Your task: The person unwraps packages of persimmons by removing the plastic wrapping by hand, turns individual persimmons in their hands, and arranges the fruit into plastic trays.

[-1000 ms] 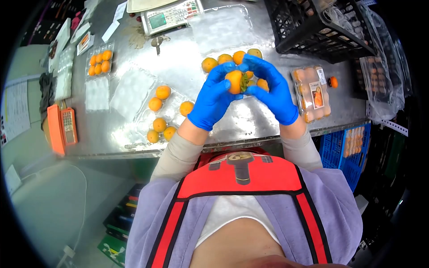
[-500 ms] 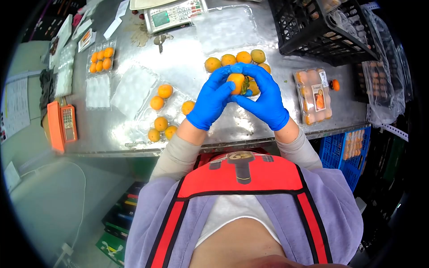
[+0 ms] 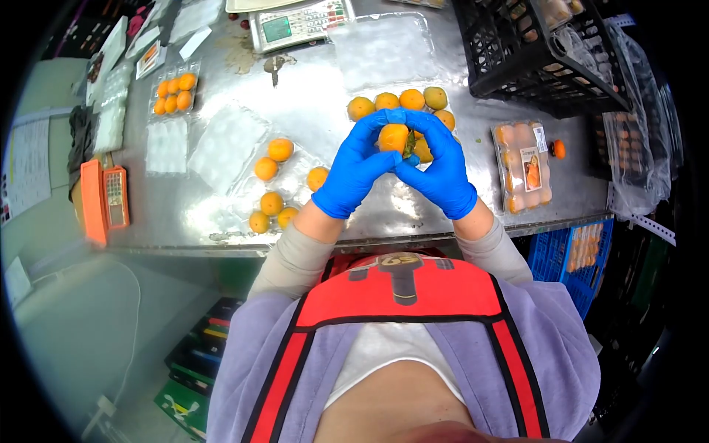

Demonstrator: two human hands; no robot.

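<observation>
An orange persimmon (image 3: 392,138) with a green leafy top facing right is held up between my two blue-gloved hands. My left hand (image 3: 351,171) wraps its left side, and my right hand (image 3: 442,173) closes round the leafy side. The fingertips meet above the fruit and the thumbs come close together below it. Just beyond my hands, several persimmons (image 3: 411,99) sit in a clear tray, partly hidden by the gloves. More loose persimmons (image 3: 272,201) lie in a clear plastic tray to the left of my left forearm.
A labelled pack (image 3: 523,166) of persimmons lies at right beside a small orange fruit (image 3: 557,148). Behind it stands a black crate (image 3: 546,66). A scale (image 3: 301,23), flat clear trays (image 3: 384,48), a filled six-piece tray (image 3: 176,92) and an orange-cased device (image 3: 105,199) are on the metal table.
Both hands still hold the persimmon, with the thumbs now lower and nearer each other beneath it. The whole view has shifted slightly, so the table items appear a little lower and to the right.
</observation>
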